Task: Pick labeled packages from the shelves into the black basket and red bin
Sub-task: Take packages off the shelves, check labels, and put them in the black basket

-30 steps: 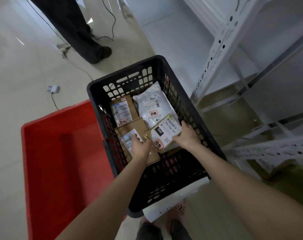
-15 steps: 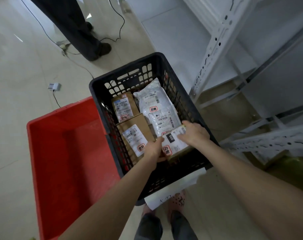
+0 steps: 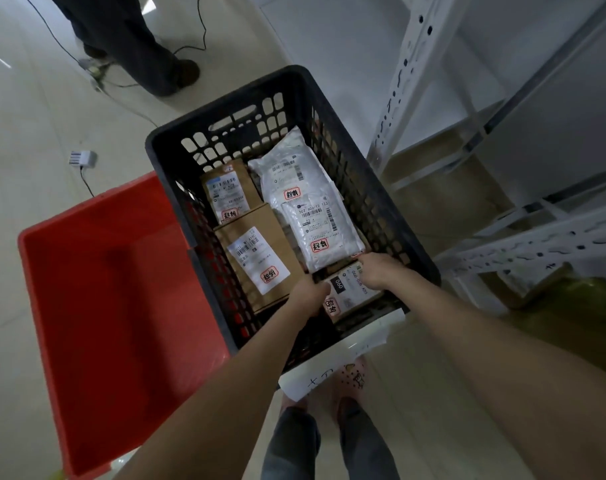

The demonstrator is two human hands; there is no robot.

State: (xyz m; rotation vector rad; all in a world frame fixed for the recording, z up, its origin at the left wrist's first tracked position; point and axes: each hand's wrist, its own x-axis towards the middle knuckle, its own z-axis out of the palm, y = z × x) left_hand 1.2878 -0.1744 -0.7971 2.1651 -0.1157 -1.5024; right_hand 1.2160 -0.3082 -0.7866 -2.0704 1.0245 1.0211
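The black basket (image 3: 391,216) stands on the floor ahead of me. Inside lie two brown labelled boxes (image 3: 256,258) on the left and two white poly-bag packages (image 3: 320,230) on the right. At the near end sits a small labelled package (image 3: 348,296) marked 060. My left hand (image 3: 310,292) holds its left edge and my right hand (image 3: 376,271) grips its right edge, both down inside the basket. The red bin (image 3: 121,289) sits to the basket's left with nothing visible in it.
White metal shelving (image 3: 409,74) rises on the right, with brown boxes on its low level. Another person's legs (image 3: 135,43) stand at the far left beside cables and a small white device (image 3: 83,158). A paper sheet (image 3: 329,368) hangs on the basket's near wall above my feet.
Both hands have lowered the 060 package from above the other parcels down to the basket's near end, uncovering the second white bag.
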